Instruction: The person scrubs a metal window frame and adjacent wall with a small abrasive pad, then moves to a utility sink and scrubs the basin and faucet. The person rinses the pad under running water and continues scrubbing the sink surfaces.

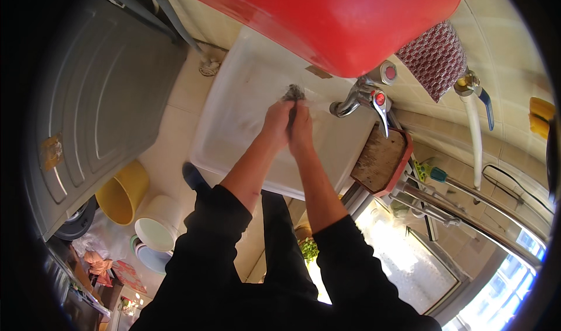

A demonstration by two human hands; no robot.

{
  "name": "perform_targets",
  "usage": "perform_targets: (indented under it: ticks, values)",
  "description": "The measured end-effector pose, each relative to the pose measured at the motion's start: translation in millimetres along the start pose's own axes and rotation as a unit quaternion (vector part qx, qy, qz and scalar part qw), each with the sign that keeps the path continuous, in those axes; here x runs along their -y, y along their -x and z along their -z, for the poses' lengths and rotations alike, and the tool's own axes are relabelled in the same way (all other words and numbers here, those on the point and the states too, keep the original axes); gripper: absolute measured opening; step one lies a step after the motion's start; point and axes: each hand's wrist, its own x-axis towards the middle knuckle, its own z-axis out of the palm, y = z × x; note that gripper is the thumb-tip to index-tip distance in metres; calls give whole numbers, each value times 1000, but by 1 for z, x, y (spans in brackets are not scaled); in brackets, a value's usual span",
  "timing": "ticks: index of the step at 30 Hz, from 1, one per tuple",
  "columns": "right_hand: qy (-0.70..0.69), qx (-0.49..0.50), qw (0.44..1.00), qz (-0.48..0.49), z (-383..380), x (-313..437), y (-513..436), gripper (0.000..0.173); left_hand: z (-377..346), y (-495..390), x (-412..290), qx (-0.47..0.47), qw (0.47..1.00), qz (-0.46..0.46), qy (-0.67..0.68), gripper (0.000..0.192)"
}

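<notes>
Both my hands meet over a white sink basin (236, 112). Between them is a dark, wet bundle of bristles or fibres (293, 92), perhaps a mop or brush head; its exact kind cannot be told. My left hand (278, 119) closes round its left side, and my right hand (301, 123) presses on its right side. The fingertips are partly blurred. To the right of the hands a chrome tap (363, 96) with a lever handle juts over the basin.
A large red plastic tub (333, 20) overhangs the basin's far side. At right are a red-rimmed tray (379, 160), a white hose (474, 138) and metal rails (464, 212). A grey appliance panel (105, 81), a yellow bucket (122, 193) and a white bucket (158, 223) stand at left.
</notes>
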Motion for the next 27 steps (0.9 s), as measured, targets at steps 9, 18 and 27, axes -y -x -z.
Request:
perform_targets:
  ticks: [9, 18, 27]
  values:
    - [59, 60, 996, -28, 96, -24, -35, 27, 29, -7, -21, 36, 962, -41, -269, 26]
    - [134, 33, 986, 90, 44, -8, -4, 20, 39, -6, -1, -148, 986, 51, 63, 36]
    - [256, -90, 952, 142, 22, -23, -20, 30, -3, -11, 29, 18, 996, -23, 90, 30]
